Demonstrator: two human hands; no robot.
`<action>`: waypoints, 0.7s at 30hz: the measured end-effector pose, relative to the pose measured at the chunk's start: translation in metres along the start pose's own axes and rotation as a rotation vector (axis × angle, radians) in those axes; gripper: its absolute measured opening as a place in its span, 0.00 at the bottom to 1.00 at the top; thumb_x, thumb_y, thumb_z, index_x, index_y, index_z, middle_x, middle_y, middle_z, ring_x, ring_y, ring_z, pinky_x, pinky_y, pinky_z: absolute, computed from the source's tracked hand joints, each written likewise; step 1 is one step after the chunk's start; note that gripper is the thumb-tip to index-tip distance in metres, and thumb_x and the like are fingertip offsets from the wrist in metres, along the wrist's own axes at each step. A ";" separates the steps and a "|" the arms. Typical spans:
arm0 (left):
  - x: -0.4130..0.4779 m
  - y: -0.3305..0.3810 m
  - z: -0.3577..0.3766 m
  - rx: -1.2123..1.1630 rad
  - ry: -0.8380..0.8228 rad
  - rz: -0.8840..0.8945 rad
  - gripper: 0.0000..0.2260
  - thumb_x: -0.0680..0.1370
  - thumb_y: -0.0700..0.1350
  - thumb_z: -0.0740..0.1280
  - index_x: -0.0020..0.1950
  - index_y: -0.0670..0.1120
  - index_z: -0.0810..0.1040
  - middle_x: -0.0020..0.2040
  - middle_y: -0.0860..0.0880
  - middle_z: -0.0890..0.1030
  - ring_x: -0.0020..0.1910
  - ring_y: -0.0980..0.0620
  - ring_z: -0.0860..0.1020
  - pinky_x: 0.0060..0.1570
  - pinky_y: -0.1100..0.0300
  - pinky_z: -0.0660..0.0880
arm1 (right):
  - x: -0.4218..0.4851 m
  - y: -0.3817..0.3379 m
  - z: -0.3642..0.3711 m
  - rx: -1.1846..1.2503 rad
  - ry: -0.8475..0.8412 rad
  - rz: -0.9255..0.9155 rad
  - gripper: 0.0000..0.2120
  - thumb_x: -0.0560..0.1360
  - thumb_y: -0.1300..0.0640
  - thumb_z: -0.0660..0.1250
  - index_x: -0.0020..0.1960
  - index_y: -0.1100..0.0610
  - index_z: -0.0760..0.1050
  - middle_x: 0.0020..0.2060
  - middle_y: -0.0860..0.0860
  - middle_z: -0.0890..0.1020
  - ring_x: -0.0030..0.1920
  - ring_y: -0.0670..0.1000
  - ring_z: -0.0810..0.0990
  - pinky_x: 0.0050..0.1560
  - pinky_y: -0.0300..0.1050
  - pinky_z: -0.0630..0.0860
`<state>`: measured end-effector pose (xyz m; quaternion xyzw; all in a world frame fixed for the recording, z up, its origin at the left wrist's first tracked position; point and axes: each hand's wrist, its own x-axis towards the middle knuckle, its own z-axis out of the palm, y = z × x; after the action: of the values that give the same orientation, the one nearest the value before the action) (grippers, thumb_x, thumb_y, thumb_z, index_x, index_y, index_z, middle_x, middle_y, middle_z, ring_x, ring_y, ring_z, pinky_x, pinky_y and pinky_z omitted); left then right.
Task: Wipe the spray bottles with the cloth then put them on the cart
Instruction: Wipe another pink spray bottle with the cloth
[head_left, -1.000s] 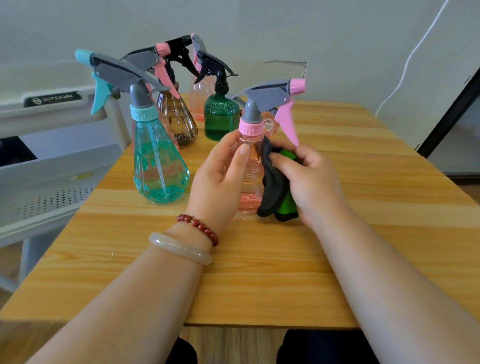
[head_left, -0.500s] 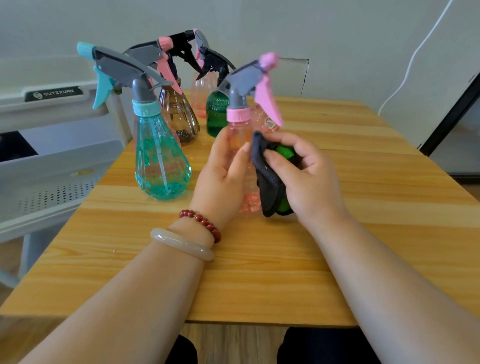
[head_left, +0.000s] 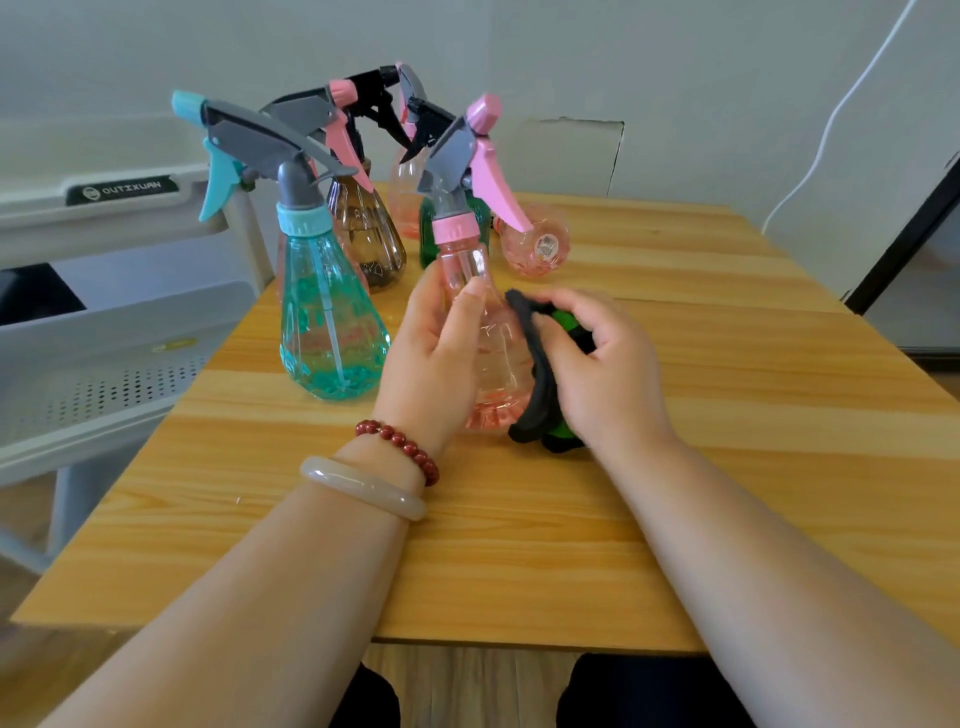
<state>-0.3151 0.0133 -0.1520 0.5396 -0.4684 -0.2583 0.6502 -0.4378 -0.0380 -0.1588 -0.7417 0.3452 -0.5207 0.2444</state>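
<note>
Left hand (head_left: 436, 358) grips pink spray bottle (head_left: 496, 358) by its upper body, long axis near upright over table (head_left: 727, 415); right hand (head_left: 608, 374) pinches cloth (head_left: 537, 395) against its right flank; cart (head_left: 119, 322) lies left, nearer left hand.

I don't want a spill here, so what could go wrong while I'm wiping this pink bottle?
The teal bottle stands close beside your left hand, which grips the pink spray bottle; turning it could knock the teal one over. The pink bottle lying on its side behind might roll across the table.
</note>
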 end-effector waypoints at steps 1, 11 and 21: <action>0.000 0.001 0.001 -0.005 0.008 0.004 0.09 0.85 0.48 0.57 0.60 0.56 0.75 0.47 0.57 0.82 0.46 0.63 0.80 0.47 0.67 0.76 | -0.002 -0.002 -0.002 -0.009 0.008 -0.086 0.10 0.76 0.64 0.67 0.55 0.57 0.82 0.49 0.45 0.80 0.54 0.41 0.77 0.56 0.33 0.71; 0.000 0.001 0.001 -0.067 0.026 0.015 0.11 0.85 0.48 0.57 0.63 0.52 0.76 0.50 0.55 0.83 0.48 0.57 0.81 0.51 0.57 0.77 | -0.003 0.000 0.001 -0.023 0.044 -0.221 0.09 0.76 0.67 0.66 0.54 0.60 0.81 0.49 0.47 0.79 0.54 0.40 0.77 0.58 0.32 0.69; -0.003 0.002 0.003 -0.082 0.010 -0.023 0.12 0.84 0.50 0.58 0.66 0.53 0.74 0.52 0.54 0.83 0.48 0.58 0.82 0.49 0.57 0.79 | 0.000 0.000 0.001 -0.022 0.031 -0.082 0.09 0.77 0.62 0.64 0.53 0.52 0.80 0.49 0.41 0.80 0.54 0.37 0.76 0.55 0.31 0.71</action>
<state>-0.3195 0.0147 -0.1507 0.5190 -0.4479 -0.2822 0.6711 -0.4368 -0.0377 -0.1594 -0.7496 0.3240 -0.5378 0.2093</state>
